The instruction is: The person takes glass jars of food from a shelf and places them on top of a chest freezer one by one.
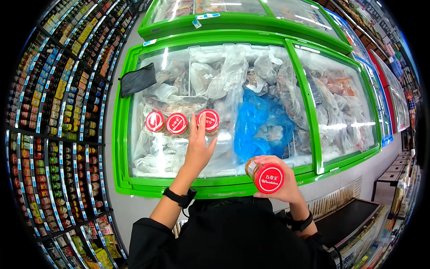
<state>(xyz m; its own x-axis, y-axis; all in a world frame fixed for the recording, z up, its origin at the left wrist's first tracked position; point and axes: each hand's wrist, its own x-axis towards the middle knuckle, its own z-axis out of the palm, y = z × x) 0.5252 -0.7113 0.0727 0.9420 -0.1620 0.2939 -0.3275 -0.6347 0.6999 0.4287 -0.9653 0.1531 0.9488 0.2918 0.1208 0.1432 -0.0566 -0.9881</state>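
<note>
My right hand (284,178) grips a glass jar (269,178) with a red printed lid, close to the near rim of a green chest freezer (218,194). On the freezer's glass lid (215,164) stand three more red-lidded jars in a rough row: a left one (155,121), a middle one (177,123) and a right one (210,121). Fingers of my left hand (199,148) lie over the right jar's lid edge, spread rather than wrapped around it. Whether they press on it I cannot tell. Both wrists wear black bands.
A dark cloth pouch (138,80) lies on the freezer's left rim. Bagged frozen goods and a blue plastic bag (262,124) show inside it. Another green freezer (208,27) stands behind. Shelves of jars and packets (63,101) line the left; a black-topped case (346,222) is at lower right.
</note>
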